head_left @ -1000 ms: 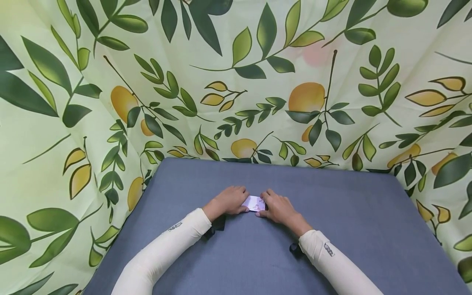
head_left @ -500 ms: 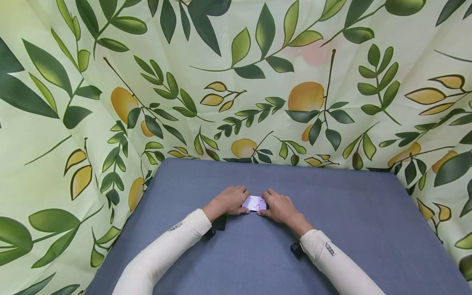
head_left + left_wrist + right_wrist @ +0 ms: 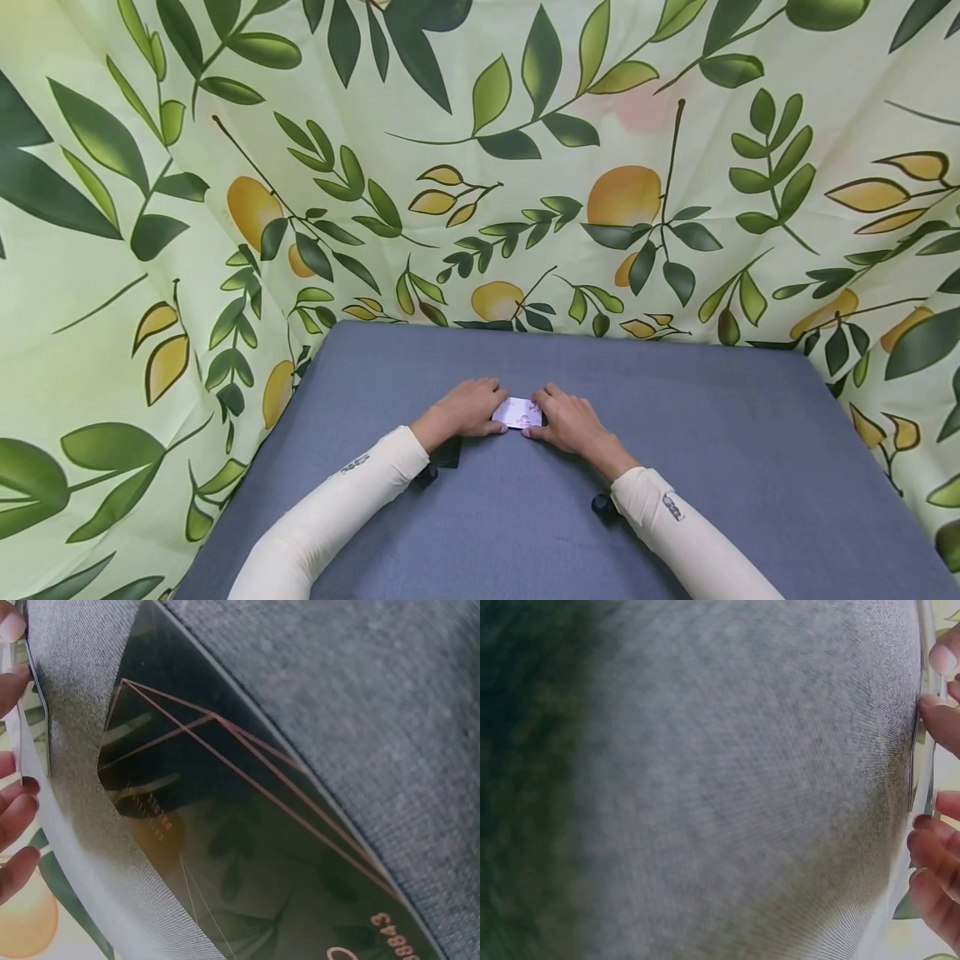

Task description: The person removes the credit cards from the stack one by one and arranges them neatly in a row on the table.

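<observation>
- Head view: leftmost, we saw a dark card (image 3: 448,454) on the desk (image 3: 675,417).
- The left grip (image 3: 472,408), spread just to the width of a pale card (image 3: 517,413), held its left end.
- The pale card sat between both grips.
- The right grip (image 3: 567,422), spread alike, held its right end.

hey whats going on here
A person in white sleeves is holding a small pale card at the middle of a blue-grey table. The left hand grips its left end and the right hand its right end. Whether the card touches the table is hard to tell. A dark, glossy card with thin coppery lines lies on the table, by the left wrist.
</observation>
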